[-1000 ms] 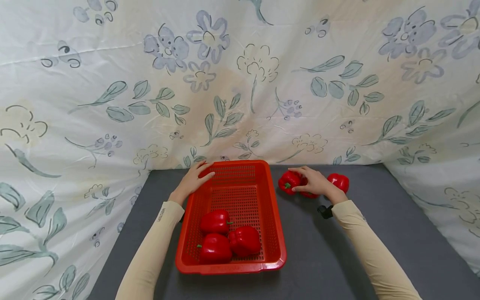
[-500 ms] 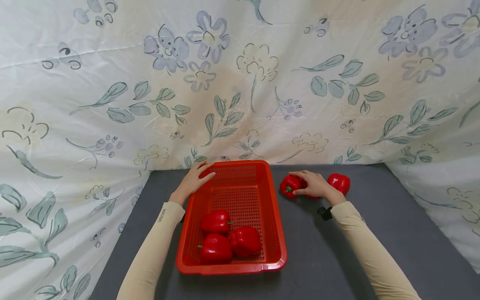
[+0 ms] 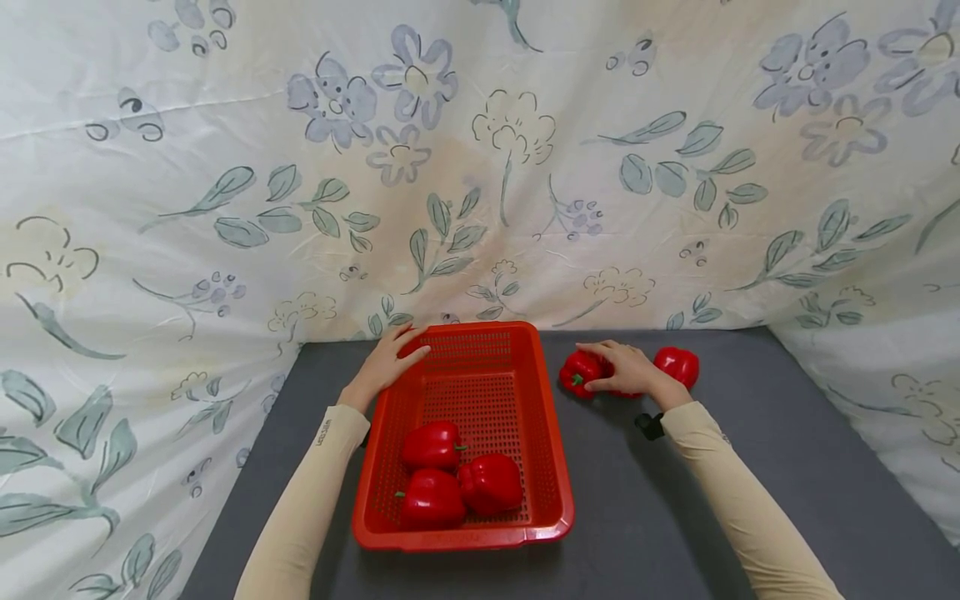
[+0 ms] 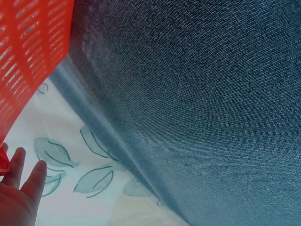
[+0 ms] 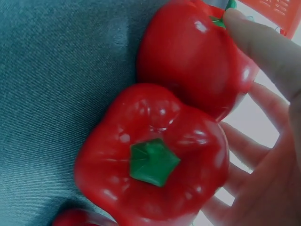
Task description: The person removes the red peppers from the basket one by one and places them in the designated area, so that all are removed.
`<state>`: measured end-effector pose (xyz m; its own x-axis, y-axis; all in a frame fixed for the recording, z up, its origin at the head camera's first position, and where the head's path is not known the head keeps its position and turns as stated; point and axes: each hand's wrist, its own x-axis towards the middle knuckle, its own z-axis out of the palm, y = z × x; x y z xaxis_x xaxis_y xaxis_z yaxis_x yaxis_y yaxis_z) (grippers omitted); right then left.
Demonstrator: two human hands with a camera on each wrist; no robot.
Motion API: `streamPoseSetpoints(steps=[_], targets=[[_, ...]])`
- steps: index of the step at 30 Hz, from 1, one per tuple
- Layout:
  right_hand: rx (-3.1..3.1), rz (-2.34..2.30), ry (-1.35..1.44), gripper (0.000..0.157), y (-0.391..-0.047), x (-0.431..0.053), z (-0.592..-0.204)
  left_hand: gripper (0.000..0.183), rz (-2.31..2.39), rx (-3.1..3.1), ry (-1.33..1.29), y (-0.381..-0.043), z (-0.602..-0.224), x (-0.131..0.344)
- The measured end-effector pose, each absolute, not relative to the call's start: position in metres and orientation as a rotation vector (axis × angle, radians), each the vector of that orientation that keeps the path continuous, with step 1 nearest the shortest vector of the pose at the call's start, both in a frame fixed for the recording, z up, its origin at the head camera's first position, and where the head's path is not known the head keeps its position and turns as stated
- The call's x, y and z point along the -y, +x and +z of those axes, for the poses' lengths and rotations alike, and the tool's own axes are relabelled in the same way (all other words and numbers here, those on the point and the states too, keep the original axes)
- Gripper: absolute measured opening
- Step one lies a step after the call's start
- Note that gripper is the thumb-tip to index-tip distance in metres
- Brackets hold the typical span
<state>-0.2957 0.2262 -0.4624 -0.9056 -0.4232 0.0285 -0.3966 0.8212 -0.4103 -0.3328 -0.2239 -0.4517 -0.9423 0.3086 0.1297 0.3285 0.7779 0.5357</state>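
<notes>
My left hand (image 3: 382,362) rests on the far left corner of a red perforated plastic basket (image 3: 553,417), its fingers fairly straight over the rim; in the left wrist view, fingertips show beside the basket wall. To the right of the basket, my right hand (image 3: 632,371) pinches a red bell pepper (image 3: 579,372). The right wrist view shows its thumb (image 5: 263,42) by the green stem and another finger along the side. A second red bell pepper (image 5: 108,160) sits against the held one, mostly hidden under the hand in the head view.
Three red bell peppers (image 3: 491,483) lie in the near half of the basket. Another bell pepper (image 3: 677,367) sits on the dark grey tabletop (image 3: 615,517) beyond the right wrist. A floral cloth (image 3: 510,250) hangs behind the table and along its sides.
My right hand and the bell pepper between its thumb and fingers have shifted slightly right and toward me since one second ago. The left hand and basket have stayed in place.
</notes>
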Motion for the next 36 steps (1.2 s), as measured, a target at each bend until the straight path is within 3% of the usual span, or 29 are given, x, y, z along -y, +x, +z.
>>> streamPoseSetpoints(steps=[36], targets=[[-2.888, -0.824, -0.871, 0.069, -0.275, -0.167, -0.395, 0.063, -0.911, 2.933, -0.521, -0.334, -0.45, 0.225]])
